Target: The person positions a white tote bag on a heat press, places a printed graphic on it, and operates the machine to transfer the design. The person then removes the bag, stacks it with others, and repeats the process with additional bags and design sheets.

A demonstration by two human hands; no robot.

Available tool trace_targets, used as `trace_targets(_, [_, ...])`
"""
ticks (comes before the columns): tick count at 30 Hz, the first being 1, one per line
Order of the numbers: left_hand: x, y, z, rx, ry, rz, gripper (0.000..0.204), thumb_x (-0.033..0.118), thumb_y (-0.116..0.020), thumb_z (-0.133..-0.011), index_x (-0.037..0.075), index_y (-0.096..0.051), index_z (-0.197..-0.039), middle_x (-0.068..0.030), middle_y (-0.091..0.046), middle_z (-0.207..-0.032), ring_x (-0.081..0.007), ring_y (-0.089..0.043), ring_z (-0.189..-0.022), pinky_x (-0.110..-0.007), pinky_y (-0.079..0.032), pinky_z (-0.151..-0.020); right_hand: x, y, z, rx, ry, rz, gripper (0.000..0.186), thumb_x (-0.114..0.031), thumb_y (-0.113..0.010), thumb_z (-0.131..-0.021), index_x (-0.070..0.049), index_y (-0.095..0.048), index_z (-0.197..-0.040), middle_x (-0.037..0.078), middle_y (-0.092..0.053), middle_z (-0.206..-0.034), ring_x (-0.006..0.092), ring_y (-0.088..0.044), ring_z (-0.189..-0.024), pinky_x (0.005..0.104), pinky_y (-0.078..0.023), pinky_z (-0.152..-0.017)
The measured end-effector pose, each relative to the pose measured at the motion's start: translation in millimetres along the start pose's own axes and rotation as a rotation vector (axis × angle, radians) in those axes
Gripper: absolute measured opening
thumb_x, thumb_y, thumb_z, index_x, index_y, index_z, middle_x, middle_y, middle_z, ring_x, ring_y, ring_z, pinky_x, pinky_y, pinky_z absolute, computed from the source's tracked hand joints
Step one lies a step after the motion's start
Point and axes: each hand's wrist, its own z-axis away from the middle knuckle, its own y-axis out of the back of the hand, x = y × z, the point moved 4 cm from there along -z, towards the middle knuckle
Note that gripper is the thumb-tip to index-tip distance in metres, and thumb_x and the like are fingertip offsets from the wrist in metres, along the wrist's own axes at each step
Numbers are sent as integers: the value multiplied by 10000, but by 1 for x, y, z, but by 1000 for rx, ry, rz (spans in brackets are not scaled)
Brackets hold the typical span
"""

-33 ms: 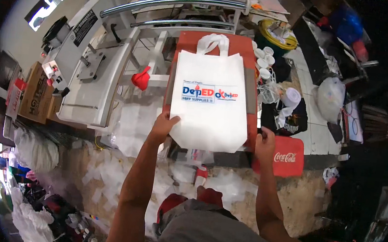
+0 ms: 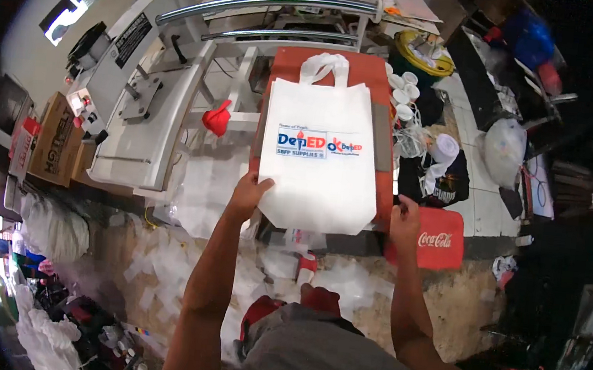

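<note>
A white fabric tote bag (image 2: pixel 313 194) with blue and red print across its middle lies flat on a red pad (image 2: pixel 287 57). Its looped handle points to the far side. My left hand (image 2: pixel 248 193) pinches the bag's left edge near the bottom, thumb on top. Just off the bag's lower right side is my right hand (image 2: pixel 405 219); its fingers are curled together by the pad's edge. Whether anything is between those fingers cannot be made out.
A white press-like machine (image 2: pixel 143 113) with chrome bars stands to the left. A red cloth (image 2: pixel 216 117) hangs on its frame. Right of the pad are white rolls (image 2: pixel 445 149), cups, a black bag and a red box (image 2: pixel 430 239). Scraps litter the floor (image 2: pixel 140 255).
The tote bag sits very slightly further left on the pad. Both hands stay in nearly the same places.
</note>
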Motion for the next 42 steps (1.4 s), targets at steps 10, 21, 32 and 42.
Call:
trace_targets(10, [-92, 89, 194, 189, 13, -121, 434, 219, -740, -872, -52, -570, -1165, -111, -684, -1004, -160, -641, -864, -310, -526, -760, 10, -7, 146, -119, -110, -90, 214, -99, -623, -916, -4, -639, -1107, 108, -663, -946, 213, -645, -869, 347, -514, -786])
trace_targets(21, [-238, 152, 508, 705, 218, -689, 448, 178, -603, -785, 37, -547, -1207, -262, -684, -1018, -442, -664, -962, -493, -525, -837, 17, -80, 263, -1161, 144, 384, 401, -341, -710, -865, -35, -683, -1122, 152, -724, -1027, 242, -692, -945, 367, -537, -864])
trace_targets(32, [-347, -20, 667, 795, 769, -899, 240, 218, -707, -724, 154, -759, -949, -93, -738, -972, -271, -721, -885, -452, -560, -655, 31, -156, 292, -1720, 720, 534, 357, -286, -681, -808, 12, -704, -1003, 207, -717, -991, 319, -691, -941, 407, -527, -841])
trace_targets(42, [-279, -178, 785, 895, 869, -822, 268, 123, -761, -611, 99, -768, -878, -109, -741, -914, -303, -725, -850, -475, -556, -598, -135, 54, 530, -1945, 1680, -443, 757, -243, -803, -755, -2, -465, -1388, 235, -460, -1426, 425, -420, -1323, 483, -343, -1111])
